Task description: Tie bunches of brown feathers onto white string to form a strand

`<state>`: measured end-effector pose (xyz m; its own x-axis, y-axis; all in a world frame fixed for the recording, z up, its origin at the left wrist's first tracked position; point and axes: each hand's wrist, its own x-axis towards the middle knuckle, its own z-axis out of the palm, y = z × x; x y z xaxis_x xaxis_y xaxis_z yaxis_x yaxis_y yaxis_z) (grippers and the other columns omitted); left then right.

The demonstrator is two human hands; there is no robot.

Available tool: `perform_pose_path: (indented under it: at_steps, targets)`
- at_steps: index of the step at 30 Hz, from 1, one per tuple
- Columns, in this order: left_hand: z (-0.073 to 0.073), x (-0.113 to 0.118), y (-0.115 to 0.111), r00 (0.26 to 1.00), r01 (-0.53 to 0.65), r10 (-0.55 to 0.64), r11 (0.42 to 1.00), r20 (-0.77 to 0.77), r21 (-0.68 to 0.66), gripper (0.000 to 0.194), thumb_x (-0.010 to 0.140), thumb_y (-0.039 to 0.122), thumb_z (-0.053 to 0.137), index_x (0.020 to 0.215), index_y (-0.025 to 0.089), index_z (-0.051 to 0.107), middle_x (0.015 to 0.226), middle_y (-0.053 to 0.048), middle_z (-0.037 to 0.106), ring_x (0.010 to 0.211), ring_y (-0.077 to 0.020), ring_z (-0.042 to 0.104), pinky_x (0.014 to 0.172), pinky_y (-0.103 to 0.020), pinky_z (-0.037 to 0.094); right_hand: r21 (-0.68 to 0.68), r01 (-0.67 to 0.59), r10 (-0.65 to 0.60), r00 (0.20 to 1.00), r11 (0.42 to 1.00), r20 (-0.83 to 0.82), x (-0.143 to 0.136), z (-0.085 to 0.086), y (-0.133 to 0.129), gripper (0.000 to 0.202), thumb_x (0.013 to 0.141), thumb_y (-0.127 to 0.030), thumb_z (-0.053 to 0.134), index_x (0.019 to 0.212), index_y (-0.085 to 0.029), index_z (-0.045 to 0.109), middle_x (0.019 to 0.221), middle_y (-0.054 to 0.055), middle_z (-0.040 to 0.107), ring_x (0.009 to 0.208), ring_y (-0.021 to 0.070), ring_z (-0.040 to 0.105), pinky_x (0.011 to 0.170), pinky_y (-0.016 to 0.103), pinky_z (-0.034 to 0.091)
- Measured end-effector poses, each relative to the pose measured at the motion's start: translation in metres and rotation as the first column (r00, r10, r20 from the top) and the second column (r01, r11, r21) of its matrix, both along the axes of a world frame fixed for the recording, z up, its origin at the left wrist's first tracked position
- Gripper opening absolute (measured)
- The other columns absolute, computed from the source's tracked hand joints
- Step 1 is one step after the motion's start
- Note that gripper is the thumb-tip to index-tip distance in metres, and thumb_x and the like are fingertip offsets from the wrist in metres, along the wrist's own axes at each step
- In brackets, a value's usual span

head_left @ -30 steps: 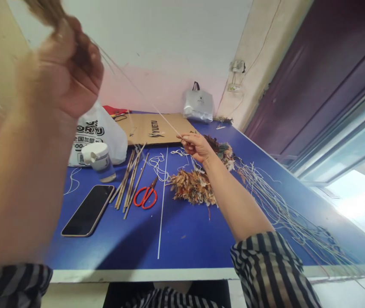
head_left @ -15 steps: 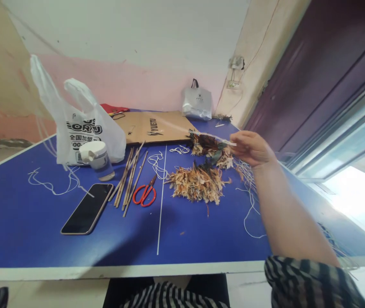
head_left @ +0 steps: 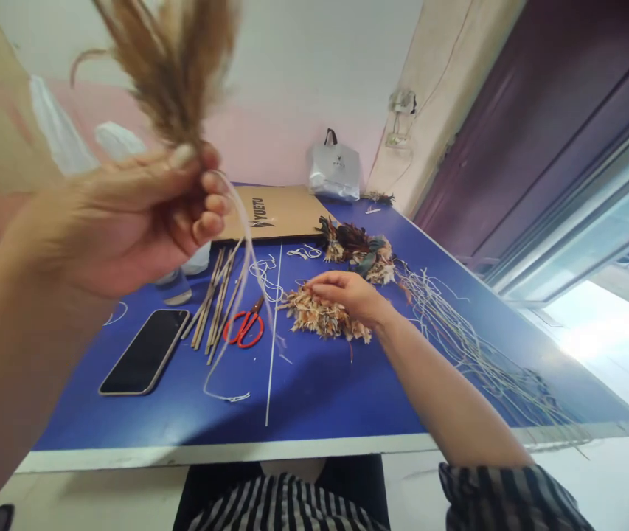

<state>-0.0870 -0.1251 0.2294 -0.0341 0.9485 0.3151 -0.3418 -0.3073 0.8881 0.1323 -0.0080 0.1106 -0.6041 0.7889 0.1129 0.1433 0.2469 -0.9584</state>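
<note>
My left hand (head_left: 142, 214) is raised close to the camera, thumb and fingers closed round the base of a bunch of brown feathers (head_left: 175, 74). The bunch fans upward and is blurred. White string (head_left: 245, 251) hangs from this hand down over the table. My right hand (head_left: 347, 291) is low over a pile of tan feathers (head_left: 319, 317), its fingertips pressed together at the pile's upper edge; what they hold is too small to tell. Behind it is a second heap of darker feathers (head_left: 355, 247). Red-handled scissors (head_left: 245, 328) rest between my hands.
On the blue table (head_left: 314, 398) lie a phone (head_left: 145, 354), thin sticks (head_left: 214, 302) and loose white string (head_left: 267, 276). A cardboard sheet (head_left: 281, 210) and a silver bag (head_left: 335, 171) are behind. Many long strands (head_left: 469, 346) spread along the right. My left hand partly hides a white plastic bag (head_left: 60, 125).
My left hand has come up into view with the feather bunch and trailing string. My right hand has moved left and down from the string it held to the tan feather pile.
</note>
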Motion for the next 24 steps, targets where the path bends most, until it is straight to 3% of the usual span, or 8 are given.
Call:
perform_pose_path:
  at_steps: [2, 5, 8, 10, 13, 16, 19, 24]
  targets:
    - [0.012, 0.009, 0.008, 0.994, -0.027, 0.030, 0.999, -0.107, 0.028, 0.023, 0.088, 0.007, 0.038, 0.074, 0.008, 0.056, 0.060, -0.001, 0.052, 0.054, -0.0057, 0.055, 0.050, -0.015, 0.043, -0.175, -0.220, 0.171, 0.950, 0.960, -0.262, -0.026, 0.009, -0.019, 0.043, 0.075, -0.050, 0.055, 0.102, -0.017, 0.061, 0.106, 0.009, 0.063, 0.094, 0.0182, 0.059, 0.085, 0.034, 0.042]
    - [0.014, -0.011, 0.027, 0.982, -0.067, 0.075, 0.996, -0.175, 0.055, 0.016, 0.087, 0.007, 0.043, 0.078, 0.006, 0.056, 0.063, -0.002, 0.055, 0.056, -0.0060, 0.056, 0.053, -0.017, 0.043, -0.295, -0.507, 0.353, 0.823, 0.810, -0.446, -0.053, 0.021, -0.051, 0.058, 0.066, -0.052, 0.066, 0.111, -0.016, 0.054, 0.110, 0.011, 0.060, 0.102, 0.0199, 0.056, 0.093, 0.037, 0.037]
    - [0.008, -0.029, 0.033, 0.983, -0.072, 0.076, 0.997, -0.168, 0.033, 0.012, 0.087, 0.010, 0.044, 0.085, 0.005, 0.055, 0.065, -0.001, 0.054, 0.061, -0.0051, 0.055, 0.055, -0.015, 0.041, -0.367, -0.680, 0.475, 0.718, 0.635, -0.508, -0.062, 0.017, -0.069, 0.065, 0.064, -0.048, 0.069, 0.118, -0.018, 0.047, 0.094, 0.008, 0.064, 0.084, 0.0166, 0.061, 0.082, 0.035, 0.043]
    - [0.008, -0.039, 0.033, 0.988, -0.069, 0.069, 0.998, -0.138, 0.005, 0.015, 0.088, 0.012, 0.042, 0.093, 0.004, 0.054, 0.066, 0.001, 0.051, 0.063, -0.0031, 0.054, 0.055, -0.012, 0.036, -0.411, -0.684, 0.492, 0.724, 0.603, -0.482, -0.053, 0.008, -0.070, 0.058, 0.067, -0.042, 0.069, 0.116, -0.016, 0.050, 0.070, 0.000, 0.061, 0.060, 0.0107, 0.057, 0.063, 0.027, 0.046]
    - [0.007, -0.061, 0.034, 0.997, -0.057, 0.054, 0.997, -0.057, -0.058, 0.019, 0.090, 0.015, 0.039, 0.101, 0.006, 0.052, 0.066, 0.003, 0.048, 0.062, 0.0000, 0.049, 0.053, -0.008, 0.028, -0.466, -0.560, 0.399, 0.824, 0.685, -0.402, -0.010, -0.008, -0.061, 0.045, 0.070, -0.035, 0.067, 0.109, -0.015, 0.056, 0.050, -0.009, 0.042, 0.038, 0.0025, 0.032, 0.040, 0.017, 0.030]
    - [-0.010, -0.082, 0.035, 1.000, -0.006, 0.007, 0.990, 0.007, -0.139, 0.012, 0.088, 0.015, 0.045, 0.092, 0.008, 0.054, 0.064, 0.002, 0.048, 0.060, -0.0008, 0.047, 0.049, -0.009, 0.027, -0.491, -0.255, 0.167, 0.962, 0.833, -0.217, 0.057, -0.018, -0.053, 0.031, 0.071, -0.036, 0.065, 0.093, -0.014, 0.062, 0.047, -0.008, 0.034, 0.039, 0.0017, 0.023, 0.037, 0.016, 0.016]
    - [-0.048, -0.085, 0.032, 0.995, 0.088, -0.099, 0.943, -0.018, -0.322, 0.011, 0.078, 0.017, 0.059, 0.087, 0.011, 0.058, 0.065, 0.000, 0.051, 0.055, -0.0041, 0.047, 0.043, -0.012, 0.030, -0.456, 0.130, -0.158, 0.987, 0.880, -0.024, 0.125, -0.025, -0.051, 0.020, 0.071, -0.035, 0.066, 0.075, -0.015, 0.064, 0.048, -0.006, 0.033, 0.040, 0.0027, 0.022, 0.038, 0.019, 0.013]
    - [-0.126, -0.055, 0.029, 0.966, 0.246, -0.252, 0.822, 0.060, -0.513, 0.013, 0.074, 0.018, 0.063, 0.082, 0.009, 0.061, 0.065, -0.001, 0.050, 0.050, -0.0038, 0.043, 0.037, -0.013, 0.027, -0.268, 0.515, -0.487, 0.857, 0.814, 0.167, 0.194, -0.040, -0.050, 0.026, 0.074, -0.042, 0.061, 0.076, -0.018, 0.069, 0.049, -0.003, 0.033, 0.040, 0.0065, 0.026, 0.039, 0.026, 0.017]
